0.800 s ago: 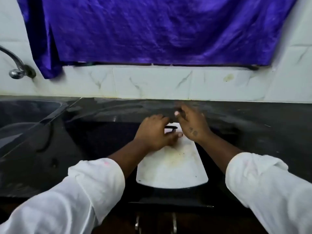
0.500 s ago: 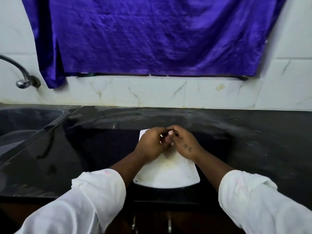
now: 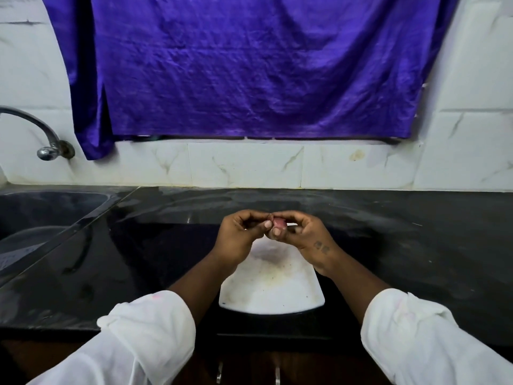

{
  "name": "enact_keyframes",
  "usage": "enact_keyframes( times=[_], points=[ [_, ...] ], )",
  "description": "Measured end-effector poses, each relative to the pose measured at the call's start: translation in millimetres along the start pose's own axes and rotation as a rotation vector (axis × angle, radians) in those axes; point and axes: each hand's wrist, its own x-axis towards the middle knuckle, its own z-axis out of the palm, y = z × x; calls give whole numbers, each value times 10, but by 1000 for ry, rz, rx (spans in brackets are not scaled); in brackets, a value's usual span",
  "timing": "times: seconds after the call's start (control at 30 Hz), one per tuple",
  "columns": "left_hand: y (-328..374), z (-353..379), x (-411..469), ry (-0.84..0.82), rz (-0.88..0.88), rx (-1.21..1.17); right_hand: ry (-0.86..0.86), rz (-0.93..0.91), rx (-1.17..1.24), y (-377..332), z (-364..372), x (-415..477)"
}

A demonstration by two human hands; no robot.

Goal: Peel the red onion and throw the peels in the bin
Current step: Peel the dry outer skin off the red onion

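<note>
Landmark: white, rounded plastic cutting board, lying flat on the glossy black stone worktop.
Onion: small pinkish-red onion, being held in the air above the board's far end, between both hands.
Left hand: fingers curling narrow, thumb tip and fingertips pressing the onion's left side.
Right hand: fingers closing around the onion from the right, thumb lying under it.
Sleeves: white fabric covering both forearms, nearer than the board.
Sink: dark basin sitting far left of the board, curved metal tap hanging above it.
Cloth: purple satin cloth hanging on the tiled wall beyond the board.
</note>
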Motion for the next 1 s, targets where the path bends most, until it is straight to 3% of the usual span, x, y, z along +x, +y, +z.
enact_keyframes(
  times=[0.53,0.7,0.8,0.9,1.0],
  points=[
    [-194,149,599,105,23,-249,57,-98,50,245,-68,616],
    [-301,101,533,91,103,-105,102,-144,17,311,-114,568],
    [-339,78,506,67,108,1,183,-189,-123,357,-143,564],
    [-354,72,514,77,102,49,154,-226,-266,381,-137,553],
    [-353,20,530,83,83,-25,106,-229,-259,371,-106,548]
  ],
)
